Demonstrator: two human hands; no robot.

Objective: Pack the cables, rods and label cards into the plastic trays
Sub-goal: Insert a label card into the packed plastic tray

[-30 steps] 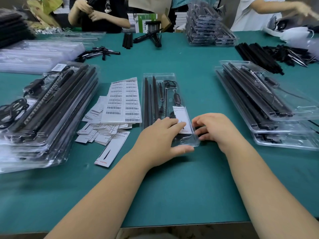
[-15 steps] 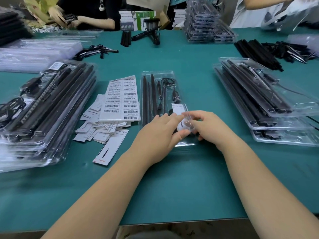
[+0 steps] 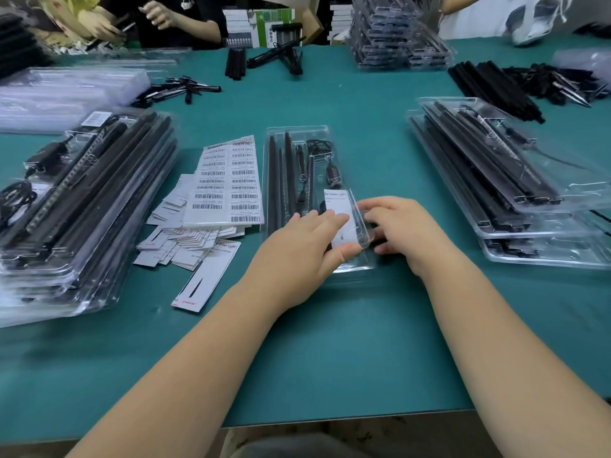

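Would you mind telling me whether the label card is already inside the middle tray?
Inside. The label card lies in the tray's near right compartment, with both hands at that end.
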